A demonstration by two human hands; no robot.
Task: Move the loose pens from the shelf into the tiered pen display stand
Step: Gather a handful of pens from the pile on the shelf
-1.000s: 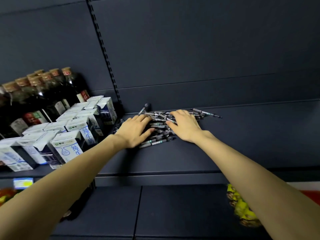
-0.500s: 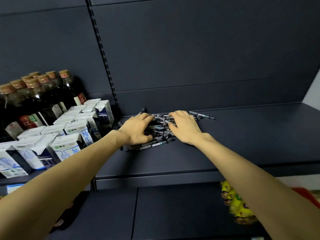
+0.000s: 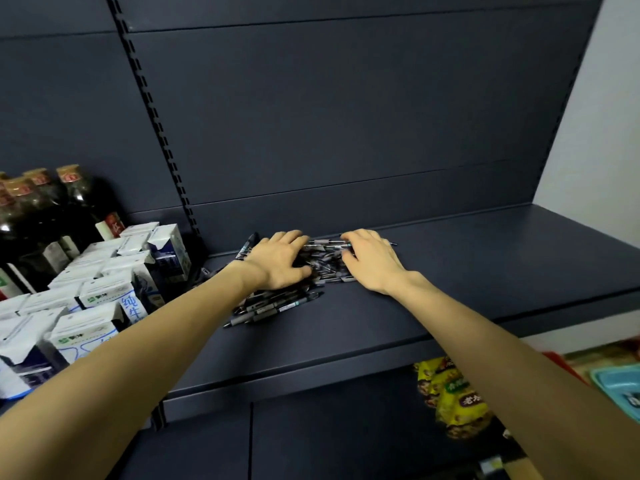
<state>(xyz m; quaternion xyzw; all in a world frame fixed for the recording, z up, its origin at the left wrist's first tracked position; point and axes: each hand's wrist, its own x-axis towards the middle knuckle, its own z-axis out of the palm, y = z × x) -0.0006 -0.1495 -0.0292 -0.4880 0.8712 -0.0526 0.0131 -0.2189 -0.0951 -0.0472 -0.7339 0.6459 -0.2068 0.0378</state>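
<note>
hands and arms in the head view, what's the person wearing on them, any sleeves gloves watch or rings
Nothing that shows. The left hand and right hand are bare, with no gloves, and no rings visible on the fingers in view. Both forearms are uncovered up to the picture's edge: no sleeve, watch, bracelet or marking.

Head view. Two bare forearms enter frame from the near edge, uncovered from frame edge to wrist; no sleeve shows. Left hand (image 3: 277, 259): ungloved, fingers plain, wrist plain. Right hand (image 3: 372, 261): ungloved, likewise plain. Fingernails too small to describe. Rest of body out of frame.
</note>
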